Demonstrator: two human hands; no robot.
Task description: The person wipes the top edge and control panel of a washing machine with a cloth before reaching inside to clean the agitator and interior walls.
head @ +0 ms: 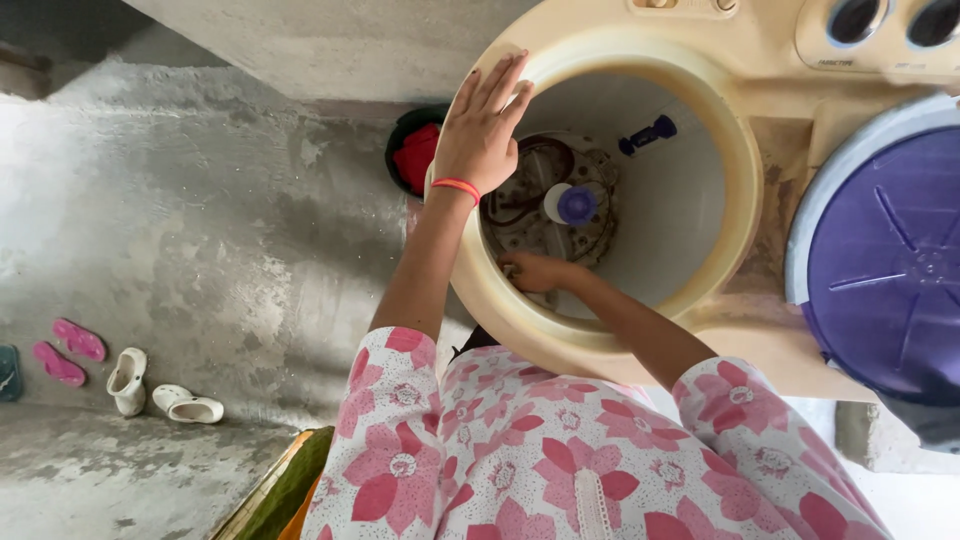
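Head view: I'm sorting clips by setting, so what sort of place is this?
Probably a home laundry spot, maybe outdoors. A cream twin-tub washing machine with a purple lid stands on a bare concrete floor, with sandals left nearby. The right hand reaches into the tub.

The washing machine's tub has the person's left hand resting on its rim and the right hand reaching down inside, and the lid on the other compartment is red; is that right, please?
Not quite: the lid is purple-blue, not red, as the head view shows. The left hand does rest on the tub's rim, and the right hand reaches down inside.
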